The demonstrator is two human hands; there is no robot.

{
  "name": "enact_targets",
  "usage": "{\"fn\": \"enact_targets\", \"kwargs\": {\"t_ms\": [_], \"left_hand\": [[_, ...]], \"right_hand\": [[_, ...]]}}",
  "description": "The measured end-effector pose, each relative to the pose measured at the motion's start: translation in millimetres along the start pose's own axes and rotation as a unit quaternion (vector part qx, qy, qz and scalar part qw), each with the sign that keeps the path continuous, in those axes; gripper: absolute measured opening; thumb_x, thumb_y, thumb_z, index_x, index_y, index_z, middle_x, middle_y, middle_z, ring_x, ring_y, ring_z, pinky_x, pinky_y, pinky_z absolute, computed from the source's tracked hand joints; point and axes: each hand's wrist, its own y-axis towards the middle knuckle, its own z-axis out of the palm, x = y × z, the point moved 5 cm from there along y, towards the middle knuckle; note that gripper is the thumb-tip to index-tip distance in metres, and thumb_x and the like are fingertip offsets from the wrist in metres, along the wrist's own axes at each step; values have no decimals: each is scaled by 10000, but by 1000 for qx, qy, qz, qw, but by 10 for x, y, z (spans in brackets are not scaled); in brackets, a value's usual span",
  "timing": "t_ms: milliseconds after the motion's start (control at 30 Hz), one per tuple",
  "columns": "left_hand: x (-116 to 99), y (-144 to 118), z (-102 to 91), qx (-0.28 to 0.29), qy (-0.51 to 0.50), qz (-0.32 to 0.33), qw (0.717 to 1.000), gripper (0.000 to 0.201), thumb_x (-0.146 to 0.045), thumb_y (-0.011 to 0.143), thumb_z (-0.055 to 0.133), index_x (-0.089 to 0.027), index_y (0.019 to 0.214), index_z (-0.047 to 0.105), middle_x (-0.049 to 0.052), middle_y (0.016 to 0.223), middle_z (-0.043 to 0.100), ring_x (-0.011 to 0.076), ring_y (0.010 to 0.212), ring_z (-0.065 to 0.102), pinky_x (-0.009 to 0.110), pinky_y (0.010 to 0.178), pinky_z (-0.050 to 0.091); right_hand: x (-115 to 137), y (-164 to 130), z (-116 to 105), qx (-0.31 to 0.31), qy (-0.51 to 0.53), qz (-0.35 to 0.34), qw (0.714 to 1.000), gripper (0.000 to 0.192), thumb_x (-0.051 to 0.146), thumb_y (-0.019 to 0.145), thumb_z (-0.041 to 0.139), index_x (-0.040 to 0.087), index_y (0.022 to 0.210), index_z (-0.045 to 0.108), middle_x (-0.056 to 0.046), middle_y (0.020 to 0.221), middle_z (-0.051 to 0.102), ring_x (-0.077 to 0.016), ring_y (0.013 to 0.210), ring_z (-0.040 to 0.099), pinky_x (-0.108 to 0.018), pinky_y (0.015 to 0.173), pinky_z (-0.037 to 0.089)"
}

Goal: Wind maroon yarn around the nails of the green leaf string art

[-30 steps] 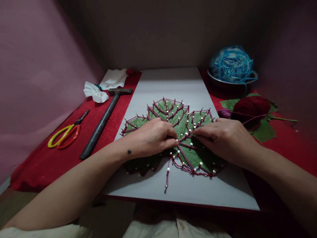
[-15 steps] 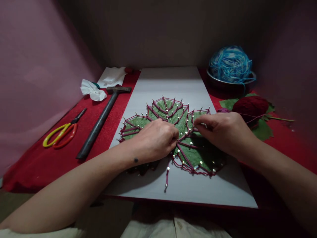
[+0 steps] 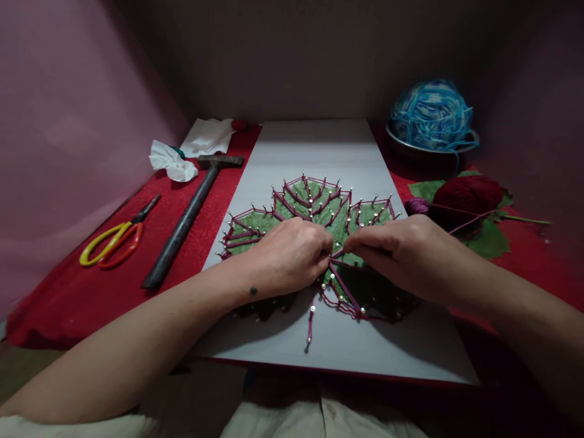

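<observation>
On a white board point(image 3: 317, 146) lies a green leaf point(image 3: 338, 231), outlined by small nails point(image 3: 312, 309) with maroon yarn point(image 3: 345, 284) wound between them along edges and veins. My left hand point(image 3: 298, 252) is closed over the leaf's centre, fingertips at the spot where the vein strands meet; what it grips is hidden. Just right of it, my right hand point(image 3: 406, 252) pinches its fingers together above the leaf's right lobe. A yarn strand point(image 3: 469, 222) runs from beside the dark red yarn ball point(image 3: 468, 198) to behind this hand.
To the left, on red cloth point(image 3: 59, 304), lie scissors point(image 3: 112, 243), a hammer point(image 3: 182, 231) and crumpled white tissue point(image 3: 171, 161). A metal bowl point(image 3: 410, 143) holds blue yarn point(image 3: 431, 115) at back right. Loose leaves point(image 3: 490, 238) and a small purple yarn ball point(image 3: 417, 206) lie right.
My right hand has moved left and slightly down, closer to my left hand. My left hand stays at the leaf's centre. The whole view has shifted a little.
</observation>
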Motion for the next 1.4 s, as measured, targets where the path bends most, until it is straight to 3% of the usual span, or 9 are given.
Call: {"fn": "enact_targets", "kwargs": {"t_ms": [67,167,267,433,567,667,867,1133,1400], "left_hand": [[-5,1,-3,-2,4,0,1000,170,-125,786,494,-153,721,649,39,692,633,153,706,586,269,676,428],[-16,-2,-9,-6,9,4,1000,167,-113,781,499,-151,707,644,38,682,625,155,698,577,271,672,428],[-23,-6,-13,-14,6,11,1000,164,-109,783,500,-149,724,648,38,704,628,157,707,572,275,675,426],[3,-8,-8,4,-2,2,1000,168,-120,794,505,-151,711,648,38,691,625,155,700,569,271,658,407],[32,-27,-31,16,-39,-1,999,183,-135,805,503,-159,736,671,30,684,634,137,661,563,254,624,391],[38,-47,-56,19,-57,6,998,232,-137,819,469,-162,805,700,34,718,653,136,671,572,254,630,395],[43,-59,-74,21,-70,10,997,268,-117,799,457,-160,843,717,34,731,668,134,661,576,257,618,386],[51,-76,-85,-4,-73,12,997,256,-128,813,464,-164,898,703,12,755,682,114,674,583,232,635,378],[49,-48,-58,-5,-52,7,999,254,-139,817,467,-148,894,709,33,756,690,128,665,579,246,632,376]], "right_hand": [[-18,84,15,-10,16,24,1000,218,188,816,521,208,814,738,11,583,661,-83,470,530,-218,489,340],[-123,135,-36,-75,-27,86,993,216,235,832,519,204,825,733,-15,615,676,-121,509,568,-243,517,375],[-198,63,-122,-115,-49,95,988,210,243,830,517,191,802,719,-45,661,695,-159,552,600,-270,532,402],[-157,-147,-242,-59,56,56,995,176,192,801,504,211,746,670,6,523,582,-110,419,463,-255,439,355],[-32,-211,-262,-12,142,21,990,160,187,806,508,215,714,636,-43,755,631,-159,651,558,-274,556,434],[13,-225,-222,15,171,2,985,168,170,813,494,221,710,617,-50,785,623,-182,724,556,-300,626,446],[107,-366,-192,2,85,-61,994,168,141,826,474,215,790,620,-26,646,563,-175,649,503,-328,645,389],[432,-622,-79,-54,6,-60,997,214,27,813,475,137,872,649,-30,672,619,-165,628,519,-345,684,364],[555,-747,49,-96,-25,-53,994,208,-30,761,511,75,848,668,-48,623,591,-162,594,463,-332,610,339]]}}
